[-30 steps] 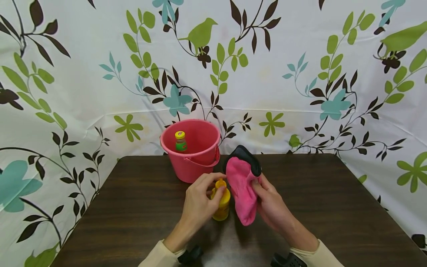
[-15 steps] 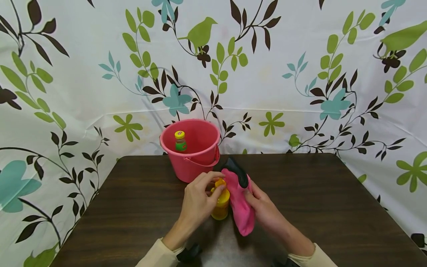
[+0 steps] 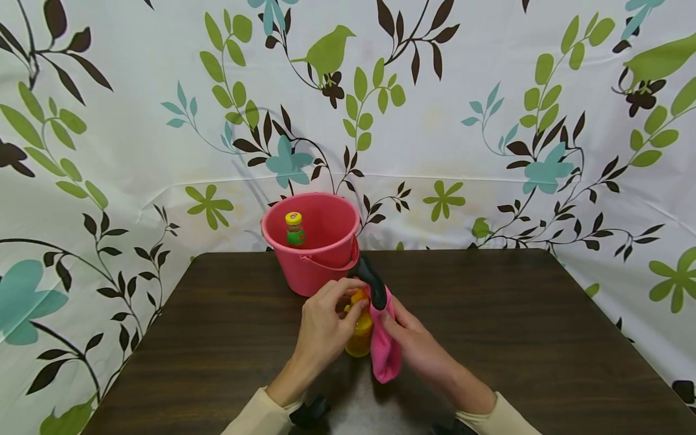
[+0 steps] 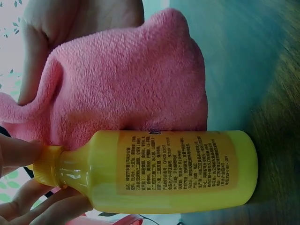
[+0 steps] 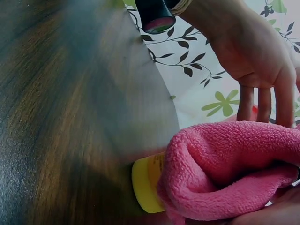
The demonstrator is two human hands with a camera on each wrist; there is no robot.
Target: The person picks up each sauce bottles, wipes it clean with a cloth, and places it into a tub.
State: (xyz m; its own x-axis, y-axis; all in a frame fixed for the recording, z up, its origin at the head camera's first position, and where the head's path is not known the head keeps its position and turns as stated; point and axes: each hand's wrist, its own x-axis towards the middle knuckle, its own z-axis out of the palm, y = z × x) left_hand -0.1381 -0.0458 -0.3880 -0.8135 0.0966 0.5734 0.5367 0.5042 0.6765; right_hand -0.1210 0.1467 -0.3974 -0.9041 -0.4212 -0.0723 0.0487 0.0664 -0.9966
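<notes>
A yellow squeeze bottle stands on the dark wooden table; in the left wrist view the bottle shows printed small text. My left hand pinches its neck and orange-yellow cap between thumb and fingers. With my right hand I hold a fuzzy pink cloth, which has a black part at its upper end. The cloth lies against the bottle's side. In the right wrist view, folds of the cloth hide most of the bottle.
Behind my hands, near the table's back edge, stands a pink bucket with its handle hanging down. A small jar with a yellow lid and green label is inside it. A patterned white curtain hangs behind the table.
My right hand has moved left with the pink cloth, bringing it from beside the bottle up against it. The black part has swung left. My left hand stays at the bottle's top.
</notes>
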